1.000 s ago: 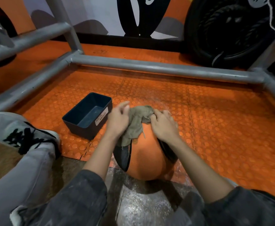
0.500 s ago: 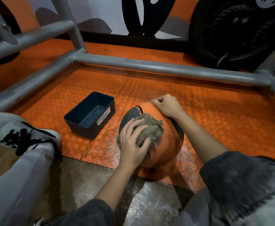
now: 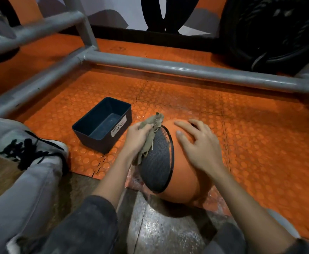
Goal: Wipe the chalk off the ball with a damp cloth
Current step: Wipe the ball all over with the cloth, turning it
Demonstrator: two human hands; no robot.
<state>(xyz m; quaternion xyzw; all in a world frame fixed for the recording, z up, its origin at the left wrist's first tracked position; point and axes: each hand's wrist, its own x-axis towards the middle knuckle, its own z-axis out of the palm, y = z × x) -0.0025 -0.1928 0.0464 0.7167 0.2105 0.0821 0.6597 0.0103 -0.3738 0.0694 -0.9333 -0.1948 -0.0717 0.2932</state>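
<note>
**Item: ball** (image 3: 185, 173). Orange, with a black textured panel (image 3: 156, 162) ringed by a black seam. It rests on the near edge of the orange studded mat (image 3: 260, 134), between the person's forearms.
- Handling (a judgement): probably heavy and firm, and apt to roll. The smooth orange skin is likely slick once damp, and the textured panel offers better purchase. Best steadied by a flat palm on top or cradled from both sides.
- Condition: faint pale dusting on the panel's upper part.

**Cloth** (image 3: 151, 138). Soft, olive and bunched, pressed against the panel's left edge.

**Left hand** (image 3: 136, 138). Fingers curled round the cloth, gripping it.

**Right hand** (image 3: 199, 143). Fingers spread and nearly straight, lying flat on the ball's orange top and holding nothing.

**Surroundings.** Dark bin (image 3: 98, 143) labelled "waste basket", left of the ball and apart from it. Grey tube frame (image 3: 186, 68) beyond. Shoe (image 3: 27, 142) at left.
</note>
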